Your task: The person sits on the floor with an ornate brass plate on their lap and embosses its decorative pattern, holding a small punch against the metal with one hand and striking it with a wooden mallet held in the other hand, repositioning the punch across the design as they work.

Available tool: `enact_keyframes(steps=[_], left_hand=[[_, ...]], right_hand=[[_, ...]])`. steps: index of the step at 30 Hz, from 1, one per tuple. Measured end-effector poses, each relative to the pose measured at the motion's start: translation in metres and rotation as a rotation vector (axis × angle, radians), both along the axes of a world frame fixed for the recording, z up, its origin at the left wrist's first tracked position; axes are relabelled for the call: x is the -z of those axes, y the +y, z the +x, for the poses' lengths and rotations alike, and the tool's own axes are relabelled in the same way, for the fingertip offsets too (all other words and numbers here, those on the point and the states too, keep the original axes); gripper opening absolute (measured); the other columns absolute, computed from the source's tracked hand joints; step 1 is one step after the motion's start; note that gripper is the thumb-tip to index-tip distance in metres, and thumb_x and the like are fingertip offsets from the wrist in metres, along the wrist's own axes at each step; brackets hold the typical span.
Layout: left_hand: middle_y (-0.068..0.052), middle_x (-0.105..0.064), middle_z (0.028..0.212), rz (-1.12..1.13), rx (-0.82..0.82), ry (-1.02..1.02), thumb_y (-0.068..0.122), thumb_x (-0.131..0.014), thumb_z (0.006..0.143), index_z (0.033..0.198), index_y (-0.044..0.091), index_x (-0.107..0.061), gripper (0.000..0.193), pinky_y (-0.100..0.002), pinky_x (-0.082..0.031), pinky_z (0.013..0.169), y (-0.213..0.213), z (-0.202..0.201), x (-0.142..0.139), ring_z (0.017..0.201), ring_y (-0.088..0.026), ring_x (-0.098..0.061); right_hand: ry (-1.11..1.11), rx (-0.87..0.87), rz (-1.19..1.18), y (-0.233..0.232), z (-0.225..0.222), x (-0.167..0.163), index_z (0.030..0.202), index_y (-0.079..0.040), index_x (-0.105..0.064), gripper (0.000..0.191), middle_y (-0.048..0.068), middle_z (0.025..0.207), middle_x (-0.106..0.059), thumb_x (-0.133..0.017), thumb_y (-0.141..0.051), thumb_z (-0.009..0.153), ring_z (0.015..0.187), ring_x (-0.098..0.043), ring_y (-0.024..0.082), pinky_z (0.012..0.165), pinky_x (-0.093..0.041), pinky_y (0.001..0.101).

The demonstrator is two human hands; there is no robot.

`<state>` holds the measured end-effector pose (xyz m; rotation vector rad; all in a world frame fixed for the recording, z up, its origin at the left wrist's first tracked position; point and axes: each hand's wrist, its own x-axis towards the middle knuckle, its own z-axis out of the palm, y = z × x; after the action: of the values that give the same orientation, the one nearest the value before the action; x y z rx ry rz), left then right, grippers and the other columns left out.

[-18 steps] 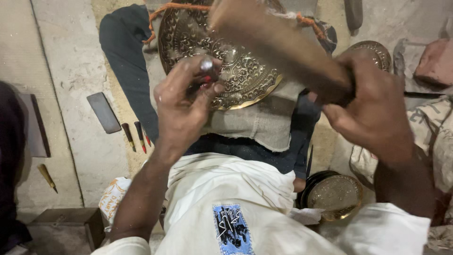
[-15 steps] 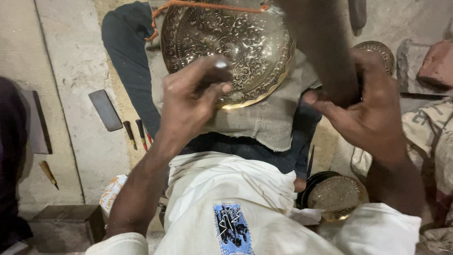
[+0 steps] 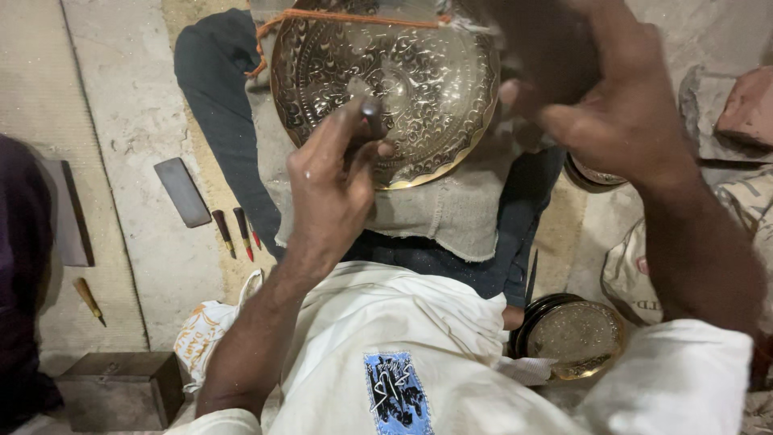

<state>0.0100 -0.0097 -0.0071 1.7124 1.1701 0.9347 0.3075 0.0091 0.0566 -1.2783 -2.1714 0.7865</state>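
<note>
A large round engraved brass plate (image 3: 427, 72) rests on a grey cloth over my lap. My left hand (image 3: 334, 181) is closed around a short metal chisel (image 3: 370, 109), whose tip stands on the plate near its middle. My right hand (image 3: 620, 105) grips a thick dark wooden mallet (image 3: 547, 48) raised above the plate's right edge; the mallet is blurred and partly out of frame.
A flat grey sharpening stone (image 3: 183, 191) and several small red-handled tools (image 3: 233, 232) lie on the concrete floor at left. A smaller engraved brass plate (image 3: 573, 334) sits at lower right. A wooden block (image 3: 121, 387) is at lower left, a brick (image 3: 745, 109) at right.
The mallet has swung from tilted across the plate to upright near its right edge. My left hand with the chisel stays on the plate's middle. The view has shifted slightly.
</note>
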Motion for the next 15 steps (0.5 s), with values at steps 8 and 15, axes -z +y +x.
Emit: enact_keyframes(steps=[8, 15], left_hand=[[-0.015, -0.072, 0.113, -0.014, -0.009, -0.025, -0.018, -0.056, 0.096, 0.133, -0.001, -0.06, 0.041, -0.029, -0.072, 0.083, 0.0, 0.0, -0.003, 0.101, -0.022, -0.08], [-0.016, -0.072, 0.115, -0.045, 0.001, -0.021, -0.02, -0.05, 0.09, 0.133, 0.0, -0.061, 0.049, -0.028, -0.073, 0.082, 0.002, 0.001, -0.004, 0.102, -0.023, -0.08]], right_hand=[[-0.767, -0.01, 0.088, 0.007, -0.018, -0.041, 0.125, -0.015, -0.062, 0.047, 0.011, 0.087, -0.073, -0.08, -0.017, 0.082, 0.07, -0.071, 0.026, 0.068, -0.057, 0.0424], [-0.597, 0.089, 0.128, 0.009, -0.022, -0.044, 0.13, -0.013, -0.064, 0.046, 0.01, 0.093, -0.074, -0.076, -0.013, 0.086, 0.07, -0.069, 0.018, 0.069, -0.059, 0.0362]])
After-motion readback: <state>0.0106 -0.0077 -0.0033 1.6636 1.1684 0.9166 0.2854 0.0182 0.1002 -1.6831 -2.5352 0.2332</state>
